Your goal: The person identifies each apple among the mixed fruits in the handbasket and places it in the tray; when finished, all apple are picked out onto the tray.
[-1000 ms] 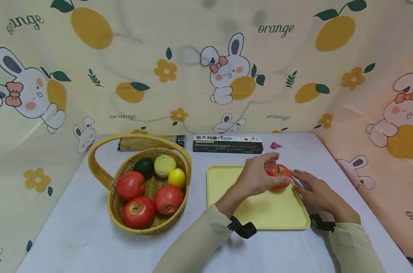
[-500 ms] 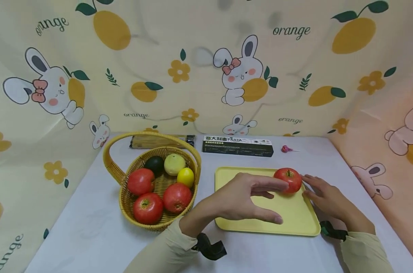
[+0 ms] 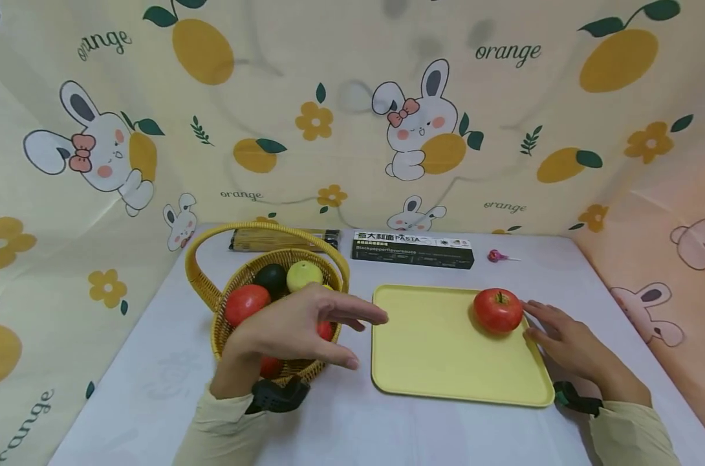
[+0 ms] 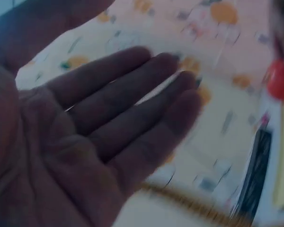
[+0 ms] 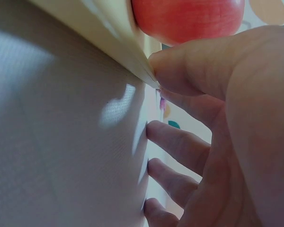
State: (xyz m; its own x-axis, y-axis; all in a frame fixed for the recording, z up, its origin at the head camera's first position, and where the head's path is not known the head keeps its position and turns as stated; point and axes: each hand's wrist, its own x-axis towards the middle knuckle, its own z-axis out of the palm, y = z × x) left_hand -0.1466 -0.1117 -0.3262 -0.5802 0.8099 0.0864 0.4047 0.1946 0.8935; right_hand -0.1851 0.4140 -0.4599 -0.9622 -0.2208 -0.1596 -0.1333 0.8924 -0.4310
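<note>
A red apple (image 3: 498,310) sits near the upper right corner of the yellow tray (image 3: 434,362). My right hand (image 3: 576,346) lies at the tray's right edge. In the right wrist view its thumb (image 5: 180,68) touches the tray's rim, while other fingertips rest on the white tabletop. My left hand (image 3: 297,323) is in front of the wicker basket (image 3: 207,291) and holds nothing. Its fingers are stretched out, thumb apart, as the left wrist view also shows. Behind it in the basket are red fruits (image 3: 248,304), a dark green fruit (image 3: 271,278) and a pale green fruit (image 3: 303,275).
At the back of the table lie a black pasta box (image 3: 412,251), a long pack of dry noodles (image 3: 259,239) and a small wrapped lollipop (image 3: 498,256). A patterned cloth (image 3: 352,129) hangs behind. The basket's tall handle (image 3: 271,228) arches over its far side.
My left hand has let go of the apple and moved left from the tray to the basket. The apple stays on the tray. My right hand keeps its place at the tray's edge.
</note>
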